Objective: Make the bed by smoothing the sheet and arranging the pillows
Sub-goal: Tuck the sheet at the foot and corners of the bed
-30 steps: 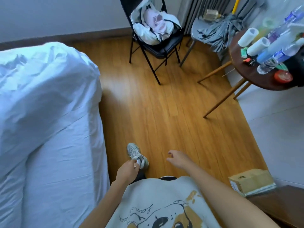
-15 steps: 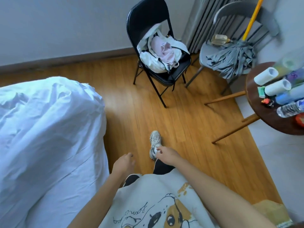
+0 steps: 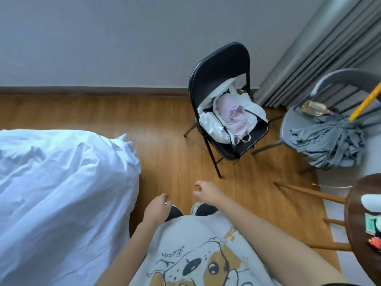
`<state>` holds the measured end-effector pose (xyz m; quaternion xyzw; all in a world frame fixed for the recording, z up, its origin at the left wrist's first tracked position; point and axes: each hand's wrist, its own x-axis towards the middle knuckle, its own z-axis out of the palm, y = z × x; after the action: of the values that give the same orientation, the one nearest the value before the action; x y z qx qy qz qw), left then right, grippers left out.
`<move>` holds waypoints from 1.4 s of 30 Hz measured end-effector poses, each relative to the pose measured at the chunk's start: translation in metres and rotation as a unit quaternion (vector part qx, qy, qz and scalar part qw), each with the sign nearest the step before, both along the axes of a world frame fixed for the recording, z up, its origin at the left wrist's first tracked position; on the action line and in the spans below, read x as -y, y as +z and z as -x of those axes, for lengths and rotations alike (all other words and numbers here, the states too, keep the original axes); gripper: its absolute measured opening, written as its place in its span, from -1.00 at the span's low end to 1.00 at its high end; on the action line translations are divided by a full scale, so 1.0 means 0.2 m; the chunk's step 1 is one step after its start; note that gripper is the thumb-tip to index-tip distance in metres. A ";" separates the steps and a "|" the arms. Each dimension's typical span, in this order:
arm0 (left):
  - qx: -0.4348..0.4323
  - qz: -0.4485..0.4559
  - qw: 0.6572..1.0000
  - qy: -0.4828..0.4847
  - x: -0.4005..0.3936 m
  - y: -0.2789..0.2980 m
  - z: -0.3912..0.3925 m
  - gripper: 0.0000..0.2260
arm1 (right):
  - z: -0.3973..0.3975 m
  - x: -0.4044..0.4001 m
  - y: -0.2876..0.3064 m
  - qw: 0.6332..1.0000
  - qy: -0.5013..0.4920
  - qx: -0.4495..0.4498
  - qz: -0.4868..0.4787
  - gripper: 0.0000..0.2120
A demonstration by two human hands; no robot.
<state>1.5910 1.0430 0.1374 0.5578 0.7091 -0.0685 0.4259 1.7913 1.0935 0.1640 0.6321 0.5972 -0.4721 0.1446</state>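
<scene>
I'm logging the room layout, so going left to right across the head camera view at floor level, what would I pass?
White bed sheet → left hand → right hand → black folding chair holding a white bag → grey chair with a mop head on it → round brown table.

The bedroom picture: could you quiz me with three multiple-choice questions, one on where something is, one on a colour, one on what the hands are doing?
1. Where does the white bag lie?
A. on the black folding chair
B. on the bed
C. on the floor

2. What colour is the mop handle?
A. red
B. yellow
C. black

3. What are the hands doing?
A. gripping the sheet
B. lifting a pillow
C. holding nothing

Answers:
1 A: the white bag sits on the black folding chair.
2 B: the mop handle is yellow.
3 C: the left hand and right hand hang loosely curled above the floor, clear of the sheet.
</scene>
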 end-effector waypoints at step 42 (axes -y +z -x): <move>0.004 0.036 0.775 0.631 -2.52 -0.10 1.59 -0.66 | 2.46 -3.51 -0.05 0.769 0.637 0.036 -0.044 -0.62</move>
<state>1.2731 1.5463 0.1181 -0.0309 0.8971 0.1924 0.3965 1.2998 1.7955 0.1546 0.1288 0.8773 -0.2218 0.4057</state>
